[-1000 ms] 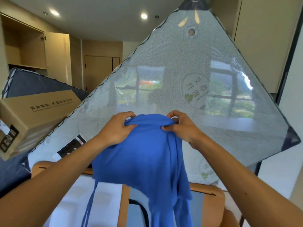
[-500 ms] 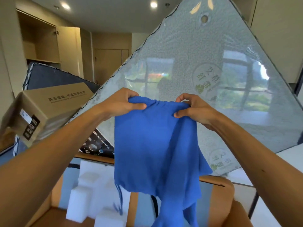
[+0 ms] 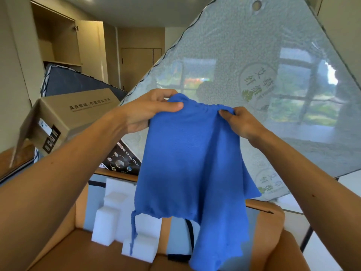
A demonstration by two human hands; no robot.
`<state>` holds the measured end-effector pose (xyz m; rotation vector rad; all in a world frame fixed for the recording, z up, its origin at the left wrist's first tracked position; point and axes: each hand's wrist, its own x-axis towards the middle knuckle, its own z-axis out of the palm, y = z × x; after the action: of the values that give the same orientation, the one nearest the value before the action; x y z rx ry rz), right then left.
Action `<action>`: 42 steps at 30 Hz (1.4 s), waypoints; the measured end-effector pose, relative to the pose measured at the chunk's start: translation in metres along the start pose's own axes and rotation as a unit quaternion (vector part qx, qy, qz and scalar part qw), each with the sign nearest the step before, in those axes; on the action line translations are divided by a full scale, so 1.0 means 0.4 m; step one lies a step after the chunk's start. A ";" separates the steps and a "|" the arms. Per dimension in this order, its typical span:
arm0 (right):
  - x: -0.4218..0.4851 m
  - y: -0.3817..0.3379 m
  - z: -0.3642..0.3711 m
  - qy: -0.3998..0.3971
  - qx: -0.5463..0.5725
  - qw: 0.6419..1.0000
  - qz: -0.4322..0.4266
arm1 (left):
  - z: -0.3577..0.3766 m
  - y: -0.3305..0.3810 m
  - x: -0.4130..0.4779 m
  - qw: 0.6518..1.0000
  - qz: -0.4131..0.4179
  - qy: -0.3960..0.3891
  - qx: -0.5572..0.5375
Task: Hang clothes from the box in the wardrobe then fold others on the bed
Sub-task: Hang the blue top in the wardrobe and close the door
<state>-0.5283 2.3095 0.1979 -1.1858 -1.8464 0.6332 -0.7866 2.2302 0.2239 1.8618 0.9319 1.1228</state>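
Blue garment (image 3: 191, 163) hangs pinched between left hand (image 3: 148, 112) and right hand (image 3: 240, 122).

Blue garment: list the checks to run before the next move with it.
1. Left hand grips the blue garment at its top edge: ok.
2. Right hand pinches the same edge: ok.
3. Top edge pulled flat: not ok, it is gathered between the hands.
4. Cord free: ok, it hangs loose at the lower left corner.
5. Wardrobe open: ok, its door is swung aside.
6. Hanger within reach: cannot tell, none in view.
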 end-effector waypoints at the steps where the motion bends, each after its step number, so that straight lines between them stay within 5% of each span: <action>1: -0.004 0.004 0.004 -0.010 0.049 0.999 0.015 | 0.008 0.014 -0.011 0.997 -0.008 -0.062 -0.047; 4: -0.016 0.013 0.008 -0.037 0.178 0.983 0.007 | 0.022 0.023 -0.010 0.991 -0.033 -0.107 -0.073; 7: -0.026 0.017 0.007 -0.092 0.266 0.959 -0.012 | 0.042 -0.039 0.017 0.988 -0.072 0.002 0.134; 10: -0.032 0.006 0.009 -0.128 0.317 0.939 -0.037 | 0.080 -0.143 0.021 0.972 -0.101 -0.004 0.213; 17: -0.071 -0.039 0.015 -0.192 0.458 0.868 -0.025 | 0.244 -0.284 0.005 0.994 -0.034 -0.082 0.069; 23: -0.091 -0.012 -0.063 -0.193 0.541 0.819 -0.005 | 0.312 -0.387 -0.037 0.982 -0.124 -0.140 0.032; 28: -0.083 0.070 -0.141 -0.275 0.429 0.861 0.019 | 0.306 -0.360 -0.043 0.988 -0.140 -0.052 0.027; 34: -0.106 0.129 -0.091 -0.246 0.088 0.964 0.041 | 0.291 -0.192 0.041 0.997 -0.057 0.055 0.012; 37: -0.108 0.160 -0.050 -0.228 0.109 0.967 0.030 | 0.283 -0.111 0.068 0.997 -0.023 0.054 0.044; 42: -0.139 0.157 -0.013 -0.306 0.240 0.921 0.023 | 0.253 -0.066 0.083 0.991 -0.045 0.099 0.073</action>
<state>-0.4818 2.2859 0.1318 -0.7430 -1.9798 1.5212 -0.6877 2.2474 0.1798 1.8262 1.2291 1.2276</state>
